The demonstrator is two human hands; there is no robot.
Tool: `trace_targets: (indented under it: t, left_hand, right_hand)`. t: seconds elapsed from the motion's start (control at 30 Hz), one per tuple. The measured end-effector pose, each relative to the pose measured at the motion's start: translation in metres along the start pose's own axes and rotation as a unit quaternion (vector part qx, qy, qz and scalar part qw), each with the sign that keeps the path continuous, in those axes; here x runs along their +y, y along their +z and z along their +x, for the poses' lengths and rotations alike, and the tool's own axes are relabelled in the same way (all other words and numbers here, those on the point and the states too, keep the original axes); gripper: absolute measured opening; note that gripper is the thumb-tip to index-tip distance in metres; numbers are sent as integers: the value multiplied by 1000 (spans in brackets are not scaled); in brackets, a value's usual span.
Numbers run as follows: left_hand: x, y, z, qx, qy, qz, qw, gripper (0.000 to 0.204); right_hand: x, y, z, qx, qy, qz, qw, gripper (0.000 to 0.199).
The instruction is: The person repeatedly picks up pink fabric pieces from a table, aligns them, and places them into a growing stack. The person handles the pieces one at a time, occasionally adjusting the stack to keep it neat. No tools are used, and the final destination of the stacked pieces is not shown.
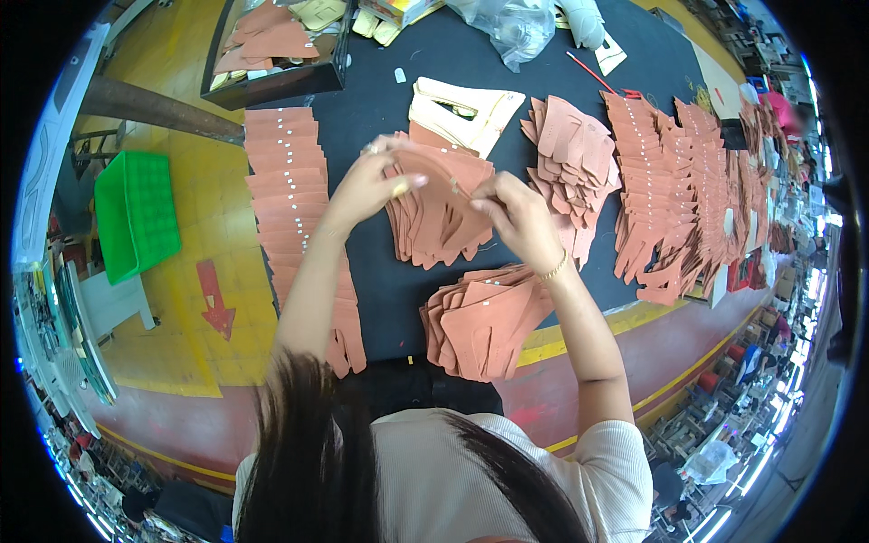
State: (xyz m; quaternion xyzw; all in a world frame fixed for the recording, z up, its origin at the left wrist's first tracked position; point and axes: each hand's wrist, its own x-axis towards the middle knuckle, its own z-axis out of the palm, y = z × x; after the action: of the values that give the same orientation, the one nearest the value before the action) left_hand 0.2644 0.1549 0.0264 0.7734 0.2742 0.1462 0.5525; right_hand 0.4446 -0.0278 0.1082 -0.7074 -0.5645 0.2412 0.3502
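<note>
My left hand [369,185] holds the left end of a thin salmon-coloured cut piece [433,163], its fingers curled at the edge and the thumb stretched toward the middle. At the piece's right side, my right hand [520,217] pinches its edge between thumb and fingers. Below the raised piece lies a fanned stack of similar salmon pieces [430,231] with slots cut in them. A cream-coloured cut panel [489,113] rests just beyond. Nearer my body, another fanned stack [480,330] sits at the table's front edge.
Overlapping salmon pieces with small white labels form a long row [288,181] at left. More stacks [575,154] and rows [652,181] spread rightward across the dark table [376,308]. A dark box [272,86] of pieces, a clear plastic bag [511,32] and a red pen-like tool [593,72] lie farther back. A green crate [136,217] stands left.
</note>
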Motion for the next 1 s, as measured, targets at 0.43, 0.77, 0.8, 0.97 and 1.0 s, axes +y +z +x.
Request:
trace_targets:
  t: [0.43,0.77,0.8,0.97,1.0]
  left_hand:
    - [3,50,-16,89,-288,-229,926,26]
    - [6,48,-15,103,-288,-114,945,37]
    - [2,47,-19,109,-279,-108,948,42]
    - [-7,33,-40,56,-148,-193,968,62]
    - [-3,30,-47,32,-147,-235,960,56]
  right_hand:
    - [60,36,38,37,93,-120,988,21]
    - [50,34,35,60,-5,-275,960,20]
    - [43,29,31,52,-33,-217,974,17]
    - [5,5,-3,-39,-3,21,999,11]
    - [3,2,-6,-27,12,41,999,12]
